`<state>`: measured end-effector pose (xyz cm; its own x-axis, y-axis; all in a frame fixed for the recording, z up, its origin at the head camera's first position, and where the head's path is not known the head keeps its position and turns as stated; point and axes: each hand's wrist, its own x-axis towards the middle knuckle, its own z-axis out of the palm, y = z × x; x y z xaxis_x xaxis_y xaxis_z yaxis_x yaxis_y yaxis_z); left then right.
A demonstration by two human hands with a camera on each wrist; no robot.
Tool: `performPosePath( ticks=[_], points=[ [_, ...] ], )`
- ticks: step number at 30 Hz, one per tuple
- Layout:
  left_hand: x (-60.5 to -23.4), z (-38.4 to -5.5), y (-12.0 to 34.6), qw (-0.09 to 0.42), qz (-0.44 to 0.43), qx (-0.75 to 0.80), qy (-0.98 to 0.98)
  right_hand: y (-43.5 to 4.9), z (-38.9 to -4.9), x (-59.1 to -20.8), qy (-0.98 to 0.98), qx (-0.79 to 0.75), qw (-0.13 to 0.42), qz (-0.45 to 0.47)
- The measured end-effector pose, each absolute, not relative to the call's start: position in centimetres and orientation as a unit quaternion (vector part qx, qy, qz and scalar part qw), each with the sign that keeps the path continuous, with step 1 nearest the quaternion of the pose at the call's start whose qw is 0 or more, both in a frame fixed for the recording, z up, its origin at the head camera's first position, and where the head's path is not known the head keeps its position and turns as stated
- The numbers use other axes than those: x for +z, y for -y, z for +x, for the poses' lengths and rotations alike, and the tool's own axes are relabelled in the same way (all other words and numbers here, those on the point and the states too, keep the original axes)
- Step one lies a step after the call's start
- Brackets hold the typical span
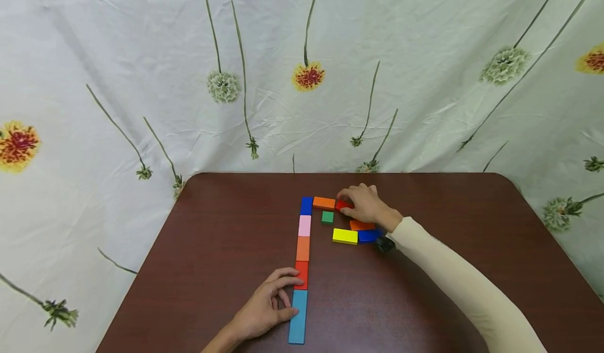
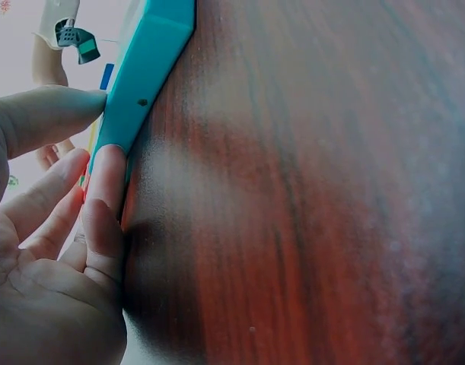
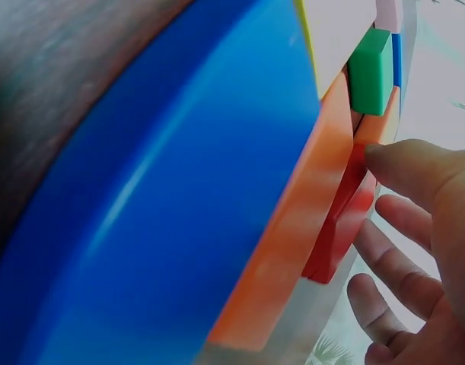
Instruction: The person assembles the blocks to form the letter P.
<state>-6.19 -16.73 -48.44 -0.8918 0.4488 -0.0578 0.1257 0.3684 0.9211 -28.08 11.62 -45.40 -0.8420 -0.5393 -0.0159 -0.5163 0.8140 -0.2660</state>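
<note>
A straight column of flat blocks runs up the table: a light blue block [image 1: 297,321] nearest, then a red block [image 1: 302,271], an orange block [image 1: 303,248], a pink block [image 1: 304,225] and a blue block [image 1: 306,206]. My left hand [image 1: 264,307] rests against its left side, thumb on the light blue block and fingertips on the red one. At the top, an orange block [image 1: 324,203] extends rightward from the blue one. My right hand [image 1: 368,204] pinches another red block [image 3: 346,220] at that orange block's right end; the hand partly covers it.
A small green block [image 1: 327,217] lies below the top row. Right of it are a yellow block [image 1: 345,236], another orange block [image 1: 362,225] and another blue block [image 1: 369,236], close together under my right wrist. A flowered cloth [image 1: 264,122] hangs behind the brown table [image 1: 212,227].
</note>
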Motion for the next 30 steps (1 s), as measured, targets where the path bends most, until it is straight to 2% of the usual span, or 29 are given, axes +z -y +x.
performPosePath(
  ticks=[30],
  points=[
    [-48.3,-6.2,16.7,0.154,0.173,0.536,-0.812,-9.3,-28.5,-45.9,-0.956,-0.134,0.031,-0.258]
  ],
)
